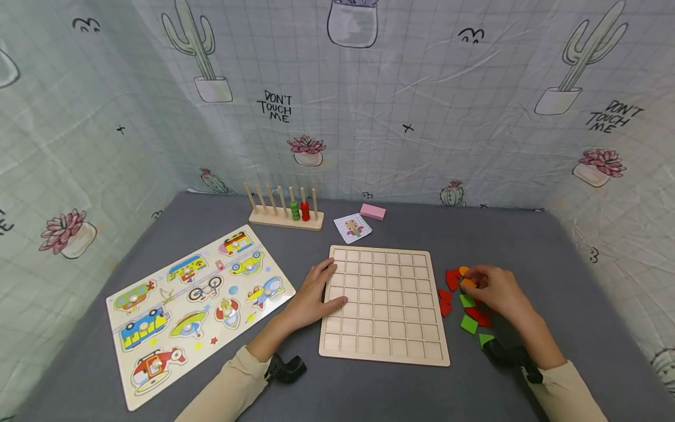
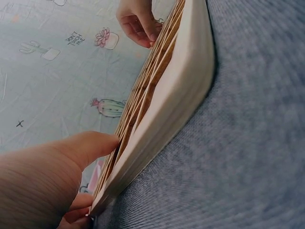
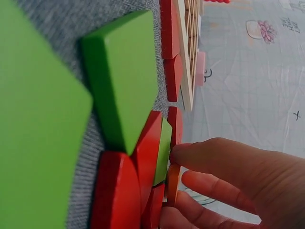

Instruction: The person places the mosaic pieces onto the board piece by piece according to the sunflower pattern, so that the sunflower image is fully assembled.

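Observation:
A light wooden grid board (image 1: 385, 305) lies flat in the middle of the table. My left hand (image 1: 311, 299) rests at its left edge, thumb on the grid and fingers along the rim; in the left wrist view the thumb (image 2: 97, 145) touches the board's side. To the right of the board, my right hand (image 1: 493, 287) pinches an orange block (image 1: 468, 283) between thumb and fingers. Around it lie red blocks (image 1: 479, 317) and green blocks (image 1: 469, 324). Up close, the orange block (image 3: 173, 183) appears partly hidden by the fingers, beside a green block (image 3: 125, 78).
On the left lies a vehicle peg puzzle (image 1: 211, 334). Behind stand a wooden peg rack (image 1: 285, 218) with green and red beads, a picture card (image 1: 353, 228) and a pink block (image 1: 372, 211). A patterned cloth (image 1: 411, 88) hangs along the table's back.

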Available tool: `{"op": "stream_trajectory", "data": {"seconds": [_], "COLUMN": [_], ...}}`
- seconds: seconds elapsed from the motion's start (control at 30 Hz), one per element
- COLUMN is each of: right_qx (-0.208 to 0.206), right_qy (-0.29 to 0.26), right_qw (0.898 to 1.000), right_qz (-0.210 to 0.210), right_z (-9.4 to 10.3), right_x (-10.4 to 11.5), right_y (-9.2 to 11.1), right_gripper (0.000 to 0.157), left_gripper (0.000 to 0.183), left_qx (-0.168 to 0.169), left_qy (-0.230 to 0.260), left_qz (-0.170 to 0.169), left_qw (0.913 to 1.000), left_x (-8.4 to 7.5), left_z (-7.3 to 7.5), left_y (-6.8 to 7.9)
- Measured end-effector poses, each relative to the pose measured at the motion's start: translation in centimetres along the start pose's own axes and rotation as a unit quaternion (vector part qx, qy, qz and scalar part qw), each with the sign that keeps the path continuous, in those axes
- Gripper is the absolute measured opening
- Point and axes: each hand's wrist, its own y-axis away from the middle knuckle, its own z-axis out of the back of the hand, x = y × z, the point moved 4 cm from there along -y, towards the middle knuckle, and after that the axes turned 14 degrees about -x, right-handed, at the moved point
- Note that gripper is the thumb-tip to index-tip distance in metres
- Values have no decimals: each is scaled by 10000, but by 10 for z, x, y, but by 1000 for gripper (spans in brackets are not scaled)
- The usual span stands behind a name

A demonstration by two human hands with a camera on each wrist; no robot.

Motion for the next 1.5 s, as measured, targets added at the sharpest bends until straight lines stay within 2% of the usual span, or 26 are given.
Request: {"op": "stream_trajectory", "data": {"seconds": [0.27, 0.73, 1.07, 1.5], "right_qx": [-158, -27, 120, 556], "right_qy": [17, -192, -367, -580], "right_qw": [9998, 9980, 9938, 9896], "right_qz": [149, 603, 1042, 1195], "right_z": [-3, -17, -37, -61], "right_x": [7, 42, 68, 89], "right_y": [-2, -11, -29, -40], "right_gripper": [33, 28, 27, 24], "left_gripper": [76, 75, 76, 76], "left_qx": [44, -13, -6, -34], "left_qy": [-39, -53, -137, -173], "left_qz": [-39, -119, -111, -262], "left_qw": [10000, 9999, 9998, 9995], "left_x": [3, 3, 4, 2], "left_z": [-2, -3, -1, -2], "left_y": [3, 2, 2, 2]}}
